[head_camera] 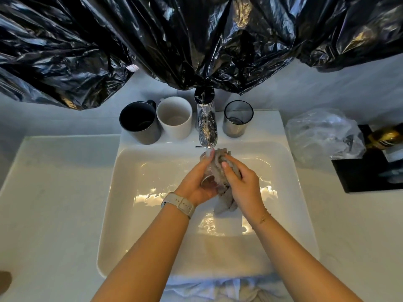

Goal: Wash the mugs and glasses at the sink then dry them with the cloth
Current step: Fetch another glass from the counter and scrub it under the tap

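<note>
Support surface: white countertop (54, 214) with inset white rectangular ceramic sink (130, 214).
On the sink's back ledge, left of the faucet, stood a dark grey ceramic mug (139, 123) just beside a white ceramic mug (174, 118); a smoky grey glass tumbler (237, 118) stood to the right. Crumpled clear plastic (322, 134) and a black rectangular tray (366, 175) lay on the counter's right side.

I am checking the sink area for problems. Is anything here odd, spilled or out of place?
Yes. Black plastic hangs over the wall above the sink, and the tap is wrapped in clear film. Nothing looks spilled or broken; the dark mug, white mug and glass stand upright.
</note>
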### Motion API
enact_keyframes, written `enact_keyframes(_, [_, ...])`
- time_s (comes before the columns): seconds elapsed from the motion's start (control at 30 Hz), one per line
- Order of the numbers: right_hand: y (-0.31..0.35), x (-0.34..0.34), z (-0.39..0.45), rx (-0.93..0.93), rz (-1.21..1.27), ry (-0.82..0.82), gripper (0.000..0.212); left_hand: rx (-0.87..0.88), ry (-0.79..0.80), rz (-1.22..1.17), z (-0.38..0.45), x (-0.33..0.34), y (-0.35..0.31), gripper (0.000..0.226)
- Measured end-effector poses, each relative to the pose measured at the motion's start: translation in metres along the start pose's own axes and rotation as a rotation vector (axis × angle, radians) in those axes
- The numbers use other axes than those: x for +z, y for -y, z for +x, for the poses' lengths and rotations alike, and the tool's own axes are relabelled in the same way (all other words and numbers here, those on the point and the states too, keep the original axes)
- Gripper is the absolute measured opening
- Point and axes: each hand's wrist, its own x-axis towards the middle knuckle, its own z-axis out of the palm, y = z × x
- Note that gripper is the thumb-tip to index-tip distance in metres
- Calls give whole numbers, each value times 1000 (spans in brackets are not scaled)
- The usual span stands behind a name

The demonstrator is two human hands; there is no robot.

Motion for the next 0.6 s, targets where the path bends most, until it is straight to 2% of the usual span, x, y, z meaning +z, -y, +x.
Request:
enact_keyframes(0.1, [-2,-13,2,12,46,-32,29,-99,-29,-210,7,6,1,55])
enact_keyframes(0.23, [-8,-20,0,188,258,-148,18,-114,-57,-462,12,2,-2,47])
enact_keyframes(0.37, [-13,-12,2,352,410,-215,19,-75,-66,-583,7,-3,-5,50])
enact_keyframes(0.47, [-11,-4,3,359,405,-199,17,-57,-76,-632,-1,-13,-6,58])
enact_keyframes(0.6, [-10,-1,6,359,381,-177,16,-17,-64,-632,-7,-19,-7,50])
